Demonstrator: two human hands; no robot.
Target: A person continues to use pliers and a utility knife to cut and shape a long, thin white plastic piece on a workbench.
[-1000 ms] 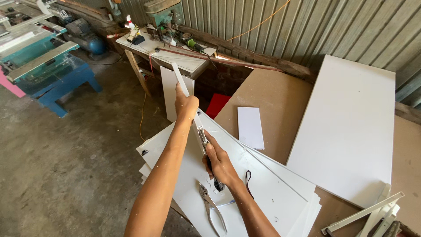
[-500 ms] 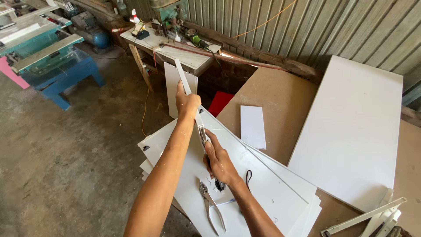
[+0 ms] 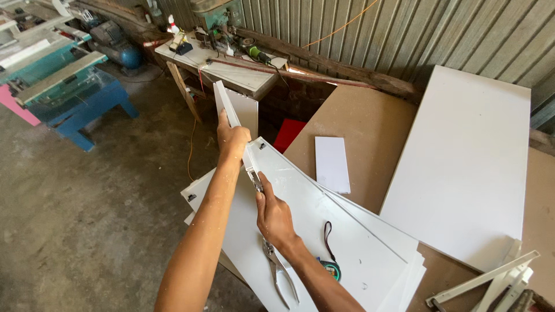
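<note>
Left hand: the left hand (image 3: 232, 140) is closed in a grip around a long narrow white board strip (image 3: 226, 108), which is held on edge and tilted up and away from the person
Right hand: the right hand (image 3: 274, 215) is closed around a slim tool (image 3: 254, 180); the tool's tip is pressed against the lower edge of the strip, just below the left hand; what kind of tool it is cannot be told
Strip position: the strip is held above the near corner of a stack of large flat white panels (image 3: 347, 242), its lower end running down between the 2 hands
On the stack: a pair of metal pliers (image 3: 280, 274) is laid beside the right forearm; a small green and black tape measure (image 3: 329, 267) with a black wrist loop is laid just right of it
Worktop: the stack is carried on a brown fibreboard worktop (image 3: 358, 124); 1 small white rectangular panel (image 3: 332, 164) is laid flat on it, and 1 large white board (image 3: 468, 167) is laid further right
Background: a cluttered white workbench (image 3: 231, 63) is set against a corrugated metal wall (image 3: 404, 34); a blue machine stand (image 3: 81, 104) is placed on the concrete floor (image 3: 81, 219) at far left
</note>
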